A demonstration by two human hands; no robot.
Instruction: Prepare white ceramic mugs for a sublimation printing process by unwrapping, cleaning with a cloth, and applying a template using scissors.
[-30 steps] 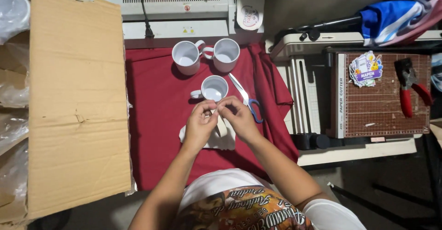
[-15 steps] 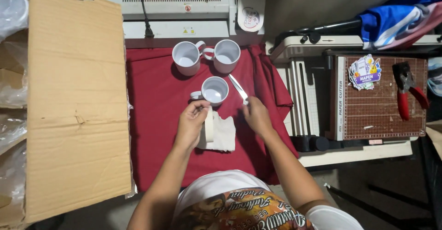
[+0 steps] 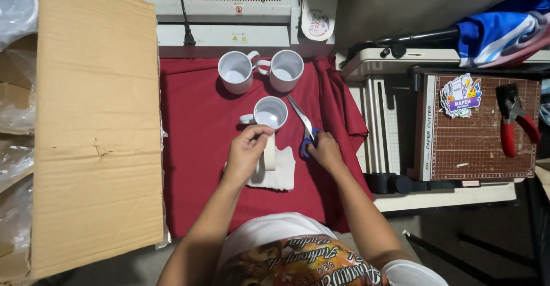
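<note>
My left hand (image 3: 247, 151) grips a roll of beige tape (image 3: 269, 151), held on edge over a white sheet (image 3: 282, 174) on the red cloth (image 3: 197, 148). My right hand (image 3: 325, 151) rests on the blue handles of a pair of scissors (image 3: 302, 122), whose blades point up and left toward a white mug (image 3: 269, 113). Two more white mugs (image 3: 236, 71) (image 3: 285, 70) stand side by side farther back.
A large cardboard box flap (image 3: 94, 125) lies to the left. A grey laminator (image 3: 223, 11) sits behind the mugs. On the right, a paper cutter (image 3: 395, 114), a brown cutting mat (image 3: 487, 143) with a sticker (image 3: 461, 96) and red-handled pliers (image 3: 513, 122).
My hands were together at the tape a second ago. The right hand has moved right onto the scissors, and the left hand keeps the tape roll.
</note>
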